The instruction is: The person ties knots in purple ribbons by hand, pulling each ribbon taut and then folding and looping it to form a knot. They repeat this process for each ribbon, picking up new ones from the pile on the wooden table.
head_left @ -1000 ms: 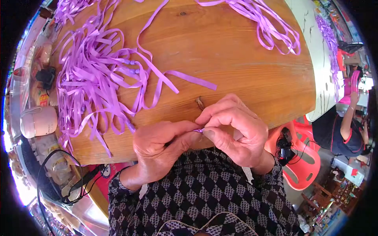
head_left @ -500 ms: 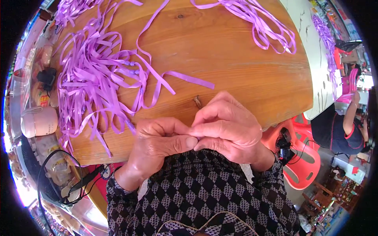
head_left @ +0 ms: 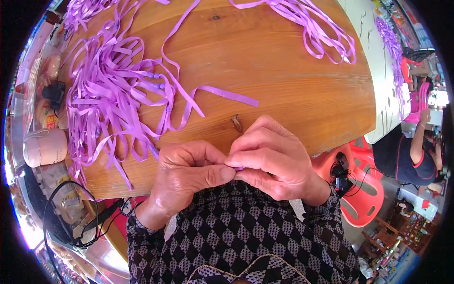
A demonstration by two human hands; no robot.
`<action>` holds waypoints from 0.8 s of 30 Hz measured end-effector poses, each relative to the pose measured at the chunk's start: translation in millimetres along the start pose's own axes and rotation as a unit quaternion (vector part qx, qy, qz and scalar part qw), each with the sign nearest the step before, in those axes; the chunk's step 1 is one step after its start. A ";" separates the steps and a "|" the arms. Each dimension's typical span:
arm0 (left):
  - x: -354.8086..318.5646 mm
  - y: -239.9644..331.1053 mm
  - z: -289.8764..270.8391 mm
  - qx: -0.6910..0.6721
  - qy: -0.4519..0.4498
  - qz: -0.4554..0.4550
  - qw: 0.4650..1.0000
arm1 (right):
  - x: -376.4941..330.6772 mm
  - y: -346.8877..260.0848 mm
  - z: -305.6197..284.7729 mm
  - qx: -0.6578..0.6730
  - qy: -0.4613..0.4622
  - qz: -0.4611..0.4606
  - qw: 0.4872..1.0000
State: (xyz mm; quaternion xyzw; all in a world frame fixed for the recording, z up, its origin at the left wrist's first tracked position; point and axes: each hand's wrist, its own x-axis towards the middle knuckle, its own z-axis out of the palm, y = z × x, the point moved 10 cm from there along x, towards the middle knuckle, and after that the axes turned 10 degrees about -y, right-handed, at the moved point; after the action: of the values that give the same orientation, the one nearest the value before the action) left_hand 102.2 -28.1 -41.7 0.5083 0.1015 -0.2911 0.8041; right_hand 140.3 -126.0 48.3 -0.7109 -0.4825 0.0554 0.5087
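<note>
Near the table's front edge, my left hand (head_left: 191, 169) and my right hand (head_left: 274, 158) meet fingertip to fingertip, both closed in a pinch. A small purple piece (head_left: 240, 168) peeks out between the fingertips; my fingers cover most of it, so its kind is hard to make out. To the left lies a tangled heap of purple ribbons (head_left: 111, 90), several with darker purple pieces (head_left: 156, 80) on them. One ribbon end (head_left: 229, 95) stretches toward the middle of the wooden table (head_left: 283, 85). More looped purple ribbons (head_left: 321, 33) rest at the far right.
A pink-white cylinder (head_left: 46, 147) with a strap stands left of the heap, near black cables (head_left: 71, 184). Red plastic chairs (head_left: 362, 203) stand at the right, one with a black device and cord. A white marbled table (head_left: 364, 28) adjoins; another person (head_left: 406, 156) is beyond.
My right hand has shifted slightly down and left, its fingers still pinched against the left. A little purple now shows more clearly between the fingertips. The ribbons shift only slightly in view.
</note>
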 end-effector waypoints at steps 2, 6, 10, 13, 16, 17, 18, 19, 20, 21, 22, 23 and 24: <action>1.3 0.3 0.4 0.004 0.000 0.004 1.000 | -3.0 0.4 0.5 0.002 -0.005 -0.011 1.000; 0.8 0.1 -2.2 0.018 0.008 -0.006 1.000 | -6.9 8.7 1.7 0.041 -0.006 0.014 0.999; 0.9 5.6 -1.3 0.035 -0.001 0.016 0.999 | -9.6 12.2 -3.4 0.075 0.003 0.018 0.997; -0.4 10.3 1.3 0.059 0.000 0.024 0.998 | -10.2 13.2 -3.1 0.096 0.007 0.021 0.995; 0.0 11.1 1.8 0.065 0.014 0.033 0.997 | -10.4 15.2 -1.2 0.116 0.014 0.033 0.993; 0.2 10.6 0.5 0.061 0.023 0.034 0.997 | -10.6 14.9 -0.6 0.116 0.014 0.034 0.993; 0.3 10.0 0.6 0.061 0.023 0.033 0.997 | -10.7 15.5 0.3 0.120 0.012 0.038 0.992; -0.4 11.4 1.2 0.071 0.023 0.038 0.996 | -10.8 15.9 0.9 0.125 0.011 0.042 0.991; -0.8 12.7 1.7 0.082 0.023 0.044 0.995 | -11.3 16.5 1.5 0.125 0.011 0.043 0.991; -0.9 12.4 1.9 0.082 0.023 0.043 0.995 | -12.7 17.2 0.8 0.118 0.019 0.042 0.992; -1.6 14.4 1.7 0.101 0.025 0.048 0.993 | -13.2 17.1 -0.4 0.112 0.027 0.041 0.993; -2.5 16.5 1.5 0.121 0.028 0.053 0.991 | -12.8 16.1 -0.8 0.112 0.026 0.040 0.993; -3.7 17.4 1.0 0.121 0.028 0.053 0.991 | -12.8 15.9 -2.8 0.106 0.032 0.048 0.993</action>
State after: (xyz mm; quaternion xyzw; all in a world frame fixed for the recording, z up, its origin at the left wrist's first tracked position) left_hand 109.0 -22.1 -26.3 0.6147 0.0610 -0.2437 0.7477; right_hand 145.2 -137.6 32.1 -0.6766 -0.4227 0.1074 0.5932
